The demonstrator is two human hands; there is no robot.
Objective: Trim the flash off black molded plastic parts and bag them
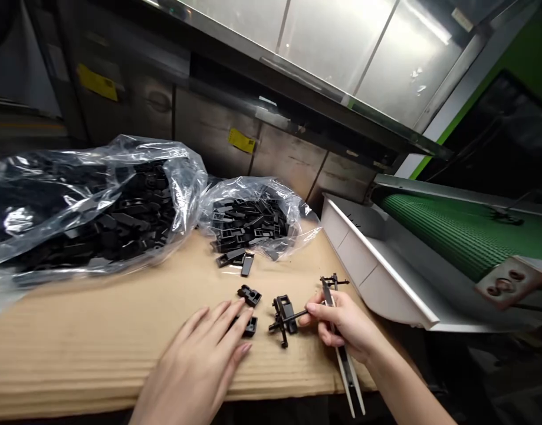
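**We pinch long tweezers over black plastic fittings**

Our right hand (341, 321) is curled, with thumb and fingers pinching long pale tweezers (347, 378) that run past the palm. Near their upper end sits a small black cross-shaped part (335, 282); we cannot tell whether the tips grip it. A thin black rod (295, 317) reaches from a black plastic fitting (283, 321) on the table toward our right fingertips.

Our left hand (195, 360) lies spread and flat on corrugated cardboard (76, 354), its fingertips at two black plastic clips (249, 295), the nearer partly hidden. Two loose black pieces (247, 264) lie just beyond, beside a clear plastic bag of black parts (248, 218). A larger clear bag of black parts (98, 200) lies to the left. On the right, a white sheet-metal chute (363, 260) edges a green conveyor belt (447, 230).
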